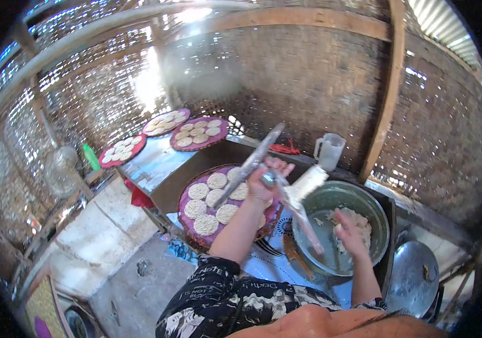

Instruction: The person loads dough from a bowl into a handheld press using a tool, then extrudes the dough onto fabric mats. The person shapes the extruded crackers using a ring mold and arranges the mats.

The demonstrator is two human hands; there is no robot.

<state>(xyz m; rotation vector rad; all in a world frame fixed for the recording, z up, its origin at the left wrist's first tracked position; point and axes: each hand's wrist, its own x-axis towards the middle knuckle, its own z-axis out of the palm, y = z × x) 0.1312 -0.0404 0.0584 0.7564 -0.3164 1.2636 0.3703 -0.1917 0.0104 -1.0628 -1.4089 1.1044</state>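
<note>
Near the middle, my left hand (264, 181) grips a press tool (267, 179) with two long handles; its parts spread apart and a block of white dough (308, 183) sits at one of them. Inside the large green basin (382, 211), my right hand (351, 234) is at a lump of pale dough (361, 224), fingers partly spread; whether it grips any dough is unclear. Under my left forearm lies a round tray with purple cloth (188, 190), bearing several flat discs of pressed dough (206, 224). A brown wooden piece (298, 257) lies beside the basin.
More round trays (198, 145) of discs rest on a table (156, 162) at the back left. A translucent pitcher (330, 151) and red strings (285, 148) are on the rear ledge. A green bottle (91, 156) stands at left, and a large metal lid (412, 279) at lower right.
</note>
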